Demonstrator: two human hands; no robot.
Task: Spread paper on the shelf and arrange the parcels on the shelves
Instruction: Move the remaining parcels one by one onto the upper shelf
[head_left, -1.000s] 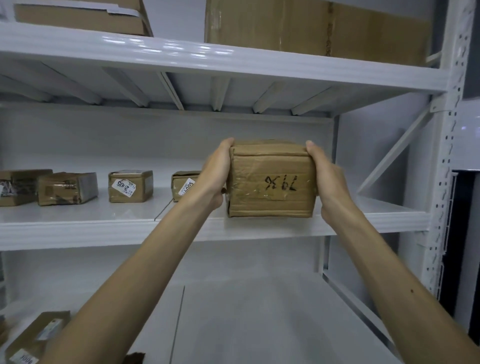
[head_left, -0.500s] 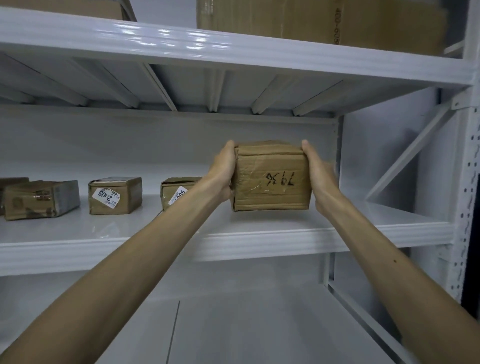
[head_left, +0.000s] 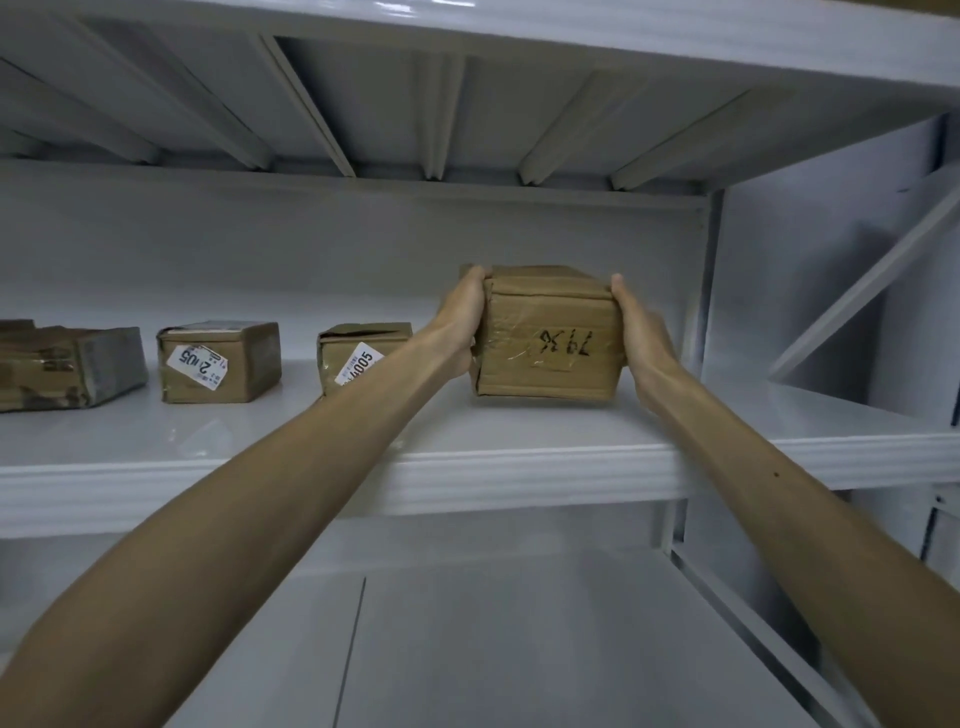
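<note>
left hand (head_left: 460, 322): fingers wrapped on cardboard parcel (head_left: 550, 338), left side
right hand (head_left: 644, 338): fingers wrapped on its right side
small parcels (head_left: 218, 364): left of it

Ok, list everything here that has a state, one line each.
Marked parcel: held at both sides, low over the middle shelf; contact unclear.
Left hand: grips its left side.
Right hand: grips its right side.
2105 parcel: resting on shelf, closed.
5004 parcel: resting, partly hidden by arm.
Leftmost parcel: resting, crumpled.
</note>
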